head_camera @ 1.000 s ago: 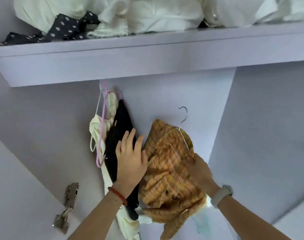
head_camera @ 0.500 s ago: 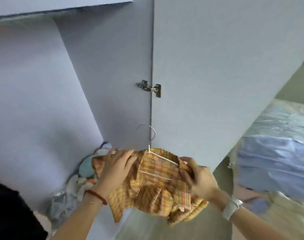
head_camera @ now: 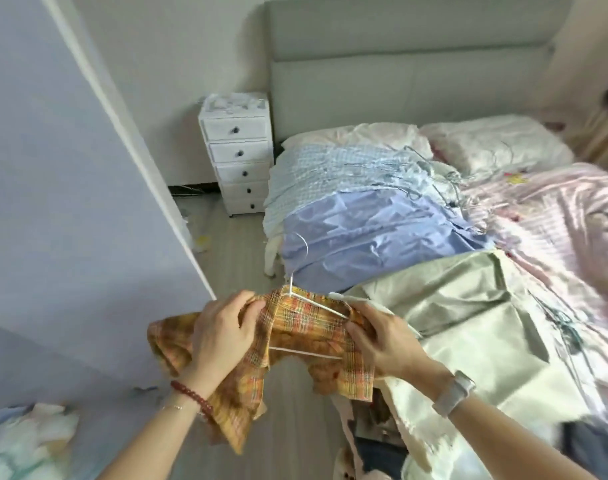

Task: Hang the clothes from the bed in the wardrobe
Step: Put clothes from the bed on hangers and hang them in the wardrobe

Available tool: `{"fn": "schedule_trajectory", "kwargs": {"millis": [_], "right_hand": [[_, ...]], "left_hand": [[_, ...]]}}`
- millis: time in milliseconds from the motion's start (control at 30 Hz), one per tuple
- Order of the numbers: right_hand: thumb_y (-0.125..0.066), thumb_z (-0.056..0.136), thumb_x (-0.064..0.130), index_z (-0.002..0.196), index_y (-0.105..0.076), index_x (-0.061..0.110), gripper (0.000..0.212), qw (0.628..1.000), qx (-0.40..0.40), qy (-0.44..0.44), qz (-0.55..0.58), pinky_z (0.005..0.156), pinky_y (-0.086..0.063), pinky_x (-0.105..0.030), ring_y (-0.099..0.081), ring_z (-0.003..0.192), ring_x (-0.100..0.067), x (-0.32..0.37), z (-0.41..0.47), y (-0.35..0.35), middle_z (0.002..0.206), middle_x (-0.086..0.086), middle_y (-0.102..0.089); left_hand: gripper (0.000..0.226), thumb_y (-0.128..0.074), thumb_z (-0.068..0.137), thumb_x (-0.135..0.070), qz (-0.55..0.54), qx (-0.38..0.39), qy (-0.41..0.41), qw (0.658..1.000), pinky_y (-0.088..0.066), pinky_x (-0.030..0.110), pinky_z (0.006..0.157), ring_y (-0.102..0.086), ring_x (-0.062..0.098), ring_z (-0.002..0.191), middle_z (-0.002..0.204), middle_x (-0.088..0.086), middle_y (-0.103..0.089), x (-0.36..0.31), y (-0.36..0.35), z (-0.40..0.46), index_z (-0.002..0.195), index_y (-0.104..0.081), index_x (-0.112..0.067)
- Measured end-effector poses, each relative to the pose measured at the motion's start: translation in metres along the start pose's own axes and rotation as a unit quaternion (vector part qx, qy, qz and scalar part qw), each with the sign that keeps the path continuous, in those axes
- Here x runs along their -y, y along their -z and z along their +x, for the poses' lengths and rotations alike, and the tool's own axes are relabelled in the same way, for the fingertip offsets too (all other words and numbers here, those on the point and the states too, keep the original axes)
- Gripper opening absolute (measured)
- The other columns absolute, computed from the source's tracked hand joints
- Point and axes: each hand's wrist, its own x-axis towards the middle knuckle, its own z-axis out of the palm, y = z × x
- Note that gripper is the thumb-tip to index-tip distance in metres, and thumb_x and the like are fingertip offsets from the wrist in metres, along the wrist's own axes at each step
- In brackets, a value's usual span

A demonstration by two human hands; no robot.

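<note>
Two hands hold an orange plaid shirt on a white wire hanger above a grey wood-look floor, between a lilac wardrobe door and a bed. A grey headboard and a white drawer unit stand behind. No writing is readable. The left hand grips the shirt's left shoulder; the right hand pinches the fabric and hanger end. On the bed lie a blue shirt, a checked garment and a pale green one.

White drawer unit beside grey headboard, wooden floor.
</note>
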Motion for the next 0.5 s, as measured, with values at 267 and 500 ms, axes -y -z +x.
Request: {"fn": "schedule_trajectory", "kwargs": {"millis": [267,500], "right_hand": [[-0.051,0.093,0.025,0.102,-0.057,0.011,0.017,0.962,-0.159,-0.151,0.163,0.062,-0.041,-0.027,-0.057,0.065,-0.021,-0.087,0.019,0.064,0.072,-0.012,-0.064],[-0.048,0.094,0.020,0.086,-0.051,0.012,0.012,0.941,-0.215,-0.152,0.215,0.043,-0.029,-0.017,-0.039,0.040,-0.003,-0.100,0.109,0.093,0.050,0.010,-0.038]], "left_hand": [[0.021,-0.055,0.088,-0.028,0.059,-0.026,-0.088,0.994,-0.032,0.046,0.093,-0.056,0.031,0.090,0.090,0.007,-0.065,-0.116,-0.095,0.152,0.089,-0.068,-0.011],[0.034,-0.044,0.096,-0.021,-0.048,-0.025,-0.031,0.998,-0.021,0.036,0.112,-0.036,0.025,0.130,0.136,0.011,-0.048,-0.151,-0.123,0.249,0.125,-0.056,-0.009]]}}
